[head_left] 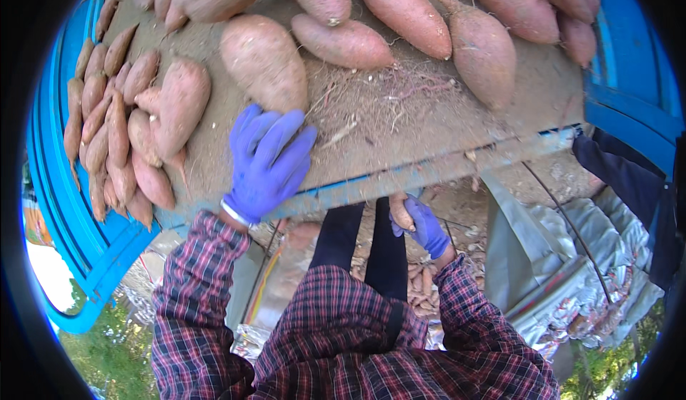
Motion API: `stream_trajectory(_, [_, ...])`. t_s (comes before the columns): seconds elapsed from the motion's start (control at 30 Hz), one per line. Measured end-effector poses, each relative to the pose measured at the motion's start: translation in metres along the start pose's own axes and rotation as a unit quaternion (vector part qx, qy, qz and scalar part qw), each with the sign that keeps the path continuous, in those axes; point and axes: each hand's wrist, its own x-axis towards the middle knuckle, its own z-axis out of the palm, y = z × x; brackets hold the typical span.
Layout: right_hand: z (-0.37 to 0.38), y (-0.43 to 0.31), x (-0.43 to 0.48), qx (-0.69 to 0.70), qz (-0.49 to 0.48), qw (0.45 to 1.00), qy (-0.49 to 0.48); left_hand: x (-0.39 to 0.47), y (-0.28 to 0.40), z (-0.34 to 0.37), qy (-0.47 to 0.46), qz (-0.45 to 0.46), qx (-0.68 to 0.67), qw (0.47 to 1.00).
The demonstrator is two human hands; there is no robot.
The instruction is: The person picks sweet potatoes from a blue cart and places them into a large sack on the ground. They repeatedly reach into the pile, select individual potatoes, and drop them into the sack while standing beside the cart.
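On the dirt-covered wooden bed (343, 94), my left hand (270, 158) in a purple glove lies palm down with its fingers a little apart. Its fingertips meet the lower end of a large, broad sweet potato (262, 59). Whether they press on it I cannot tell. My right hand (426, 226), gloved in the same purple, is below the bed's front edge and grips a small sweet potato (400, 212). Small, thin sweet potatoes (96, 116) are heaped at the left, beside a forked one (182, 105). Larger sweet potatoes (402, 11) lie along the far side.
Blue metal side panels (69, 185) bound the bed at left and right. Loose roots and soil (396, 97) are scattered mid-bed. More small sweet potatoes (423, 287) lie on the ground by my legs. Silvery sheeting (541, 250) and another person's dark sleeve or trouser leg (616, 158) are at right.
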Motion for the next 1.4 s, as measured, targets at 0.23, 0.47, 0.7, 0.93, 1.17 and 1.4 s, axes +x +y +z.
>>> stream_trajectory(0.23, [0.098,-0.176,-0.092,0.294,0.028,0.946,-0.133,-0.005,-0.007,-0.002,0.079,0.023,-0.028,0.996])
stream_trajectory(0.47, [0.211,-0.277,-0.085,0.091,-0.045,0.983,-0.156,-0.012,-0.008,0.000,0.160,0.041,-0.028,0.986])
stream_trajectory(0.7, [0.366,-0.371,0.006,-0.171,-0.123,0.975,-0.067,-0.089,0.012,-0.072,0.127,-0.226,-0.417,0.871])
stream_trajectory(0.93, [0.562,-0.428,0.134,-0.234,-0.124,0.950,-0.165,-0.205,-0.045,-0.156,0.191,-0.318,-0.127,0.920])
stream_trajectory(1.17, [0.644,-0.375,0.166,-0.515,-0.327,0.791,-0.055,-0.222,-0.087,-0.189,0.253,-0.388,-0.081,0.882])
stream_trajectory(1.4, [0.619,-0.351,0.153,-0.454,-0.373,0.805,-0.082,-0.215,-0.093,-0.188,0.216,-0.425,-0.036,0.878])
